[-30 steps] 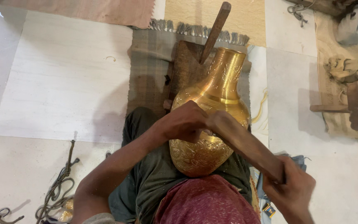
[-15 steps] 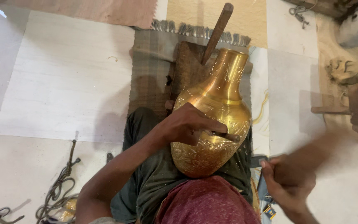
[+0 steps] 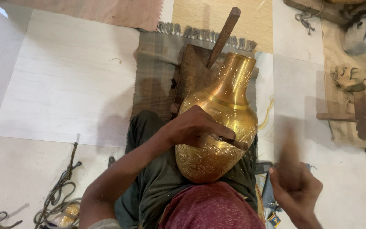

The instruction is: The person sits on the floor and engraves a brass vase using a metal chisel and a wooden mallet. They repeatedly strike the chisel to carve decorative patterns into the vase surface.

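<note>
Soft, even daylight filled the frame; glare streaked the brass vase (image 3: 219,123) at centre, and the right hand (image 3: 295,186) at lower right smeared with motion blur.

Floor workshop: engraved brass vase (image 3: 219,127), wooden tools (image 3: 356,116), rugs (image 3: 157,72)

Your left hand (image 3: 193,127) holds a chisel (image 3: 229,142) on the brass vase (image 3: 223,118); your right hand (image 3: 295,191) grips a blurred hammer (image 3: 286,148).
</note>
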`<state>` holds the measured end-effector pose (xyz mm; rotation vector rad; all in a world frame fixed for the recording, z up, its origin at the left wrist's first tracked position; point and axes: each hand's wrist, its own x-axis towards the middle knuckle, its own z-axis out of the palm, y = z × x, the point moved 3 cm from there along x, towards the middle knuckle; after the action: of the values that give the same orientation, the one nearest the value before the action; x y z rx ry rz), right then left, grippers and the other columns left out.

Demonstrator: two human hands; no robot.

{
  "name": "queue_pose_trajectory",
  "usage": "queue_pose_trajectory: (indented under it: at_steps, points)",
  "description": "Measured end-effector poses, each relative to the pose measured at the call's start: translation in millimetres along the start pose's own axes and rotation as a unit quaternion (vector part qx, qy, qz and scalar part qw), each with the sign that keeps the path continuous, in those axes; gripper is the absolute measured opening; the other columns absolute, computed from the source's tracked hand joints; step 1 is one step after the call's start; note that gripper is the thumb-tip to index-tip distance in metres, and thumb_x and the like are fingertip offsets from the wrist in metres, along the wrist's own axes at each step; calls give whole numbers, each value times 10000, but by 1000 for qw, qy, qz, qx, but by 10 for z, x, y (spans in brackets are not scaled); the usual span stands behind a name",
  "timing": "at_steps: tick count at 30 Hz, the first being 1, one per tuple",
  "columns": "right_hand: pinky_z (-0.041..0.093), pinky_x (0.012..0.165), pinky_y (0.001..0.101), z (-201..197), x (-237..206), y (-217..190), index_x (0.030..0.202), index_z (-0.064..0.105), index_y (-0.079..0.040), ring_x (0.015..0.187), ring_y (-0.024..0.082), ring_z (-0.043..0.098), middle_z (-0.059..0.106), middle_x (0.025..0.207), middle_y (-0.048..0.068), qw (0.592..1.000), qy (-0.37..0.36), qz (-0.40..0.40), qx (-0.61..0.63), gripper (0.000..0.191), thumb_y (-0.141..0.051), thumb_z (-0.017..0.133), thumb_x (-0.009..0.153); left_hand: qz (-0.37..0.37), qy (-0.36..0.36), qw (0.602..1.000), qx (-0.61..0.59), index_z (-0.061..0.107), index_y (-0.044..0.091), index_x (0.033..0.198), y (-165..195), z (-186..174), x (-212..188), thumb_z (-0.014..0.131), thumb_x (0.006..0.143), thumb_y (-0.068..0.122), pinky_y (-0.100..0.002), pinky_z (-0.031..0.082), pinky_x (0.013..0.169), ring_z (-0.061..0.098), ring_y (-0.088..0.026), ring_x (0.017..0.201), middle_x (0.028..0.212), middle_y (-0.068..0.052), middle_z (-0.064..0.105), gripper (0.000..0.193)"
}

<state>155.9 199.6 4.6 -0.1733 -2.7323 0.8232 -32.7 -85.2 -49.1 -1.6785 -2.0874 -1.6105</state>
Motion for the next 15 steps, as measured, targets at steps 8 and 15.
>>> queue_pose_trajectory:
  at_steps: [8, 15]
  points:
    - [472, 652, 255, -93, 281, -629, 941, 635, -8, 737, 118, 583, 635, 830, 84, 982, 42, -4, 187, 183, -42, 803, 878, 20, 55, 997, -45, 645, 282, 1333, 74, -77, -68, 777, 571, -66, -344, 570, 671, 735, -222, 797, 1055, -26, 774, 848]
    - [494, 557, 240, -98, 194, -229, 978, 644, 26, 652, 80, 608, 673, 752, 34, 996, -21, 8, 88, 227, -7, 786, 804, 7, 35, 999, -41, 677, 307, 1332, -65, -14, -85, 774, 605, -88, -315, 543, 627, 729, -184, 738, 986, -27, 785, 833]
